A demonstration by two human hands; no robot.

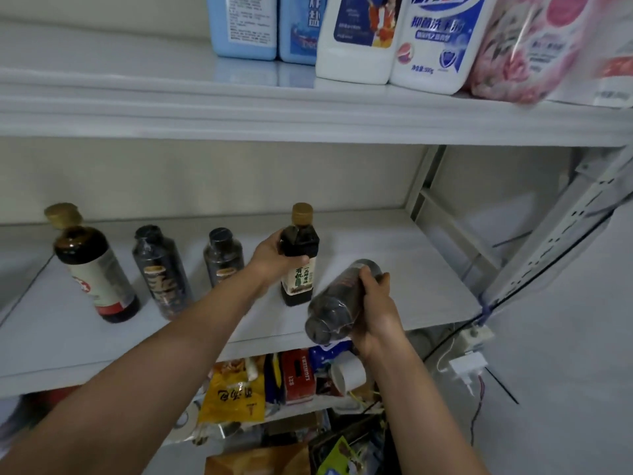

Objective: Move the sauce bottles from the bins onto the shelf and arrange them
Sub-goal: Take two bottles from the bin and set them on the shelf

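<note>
We see the left hand (274, 258) near the centre of the view, its fingers and thumb curled round the shoulder of a square dark bottle (298, 282) with a gold cap. That bottle is upright on the middle shelf (394, 262). We cannot tell whether its base rests on the board or hangs just above it.

At about four o'clock from it, the right hand (378, 310) wraps round a round dark bottle (334, 303). This bottle is tilted: one end points toward one o'clock over the shelf, the other toward seven o'clock, out past the front edge. The two held bottles are near each other but apart.

Toward nine o'clock from the left hand, three more bottles stand upright in a row on the same shelf. A black-capped bottle (222, 258) is just beside the left wrist, then comes a second black-capped bottle (164, 272). At the far nine o'clock end is a large bottle (92, 269) with a gold cap and a white and red label.

At twelve o'clock the upper shelf (102, 63) carries a blue jug (243, 25), a second blue jug (297, 29), a white jug (359, 36) and a white detergent bottle (442, 39). A pink bag (534, 46) sits toward two o'clock.

At six o'clock, under the middle shelf, we make out a yellow packet (233, 395), a red box (298, 375) and a white cylinder (349, 371) among blurred clutter.
</note>
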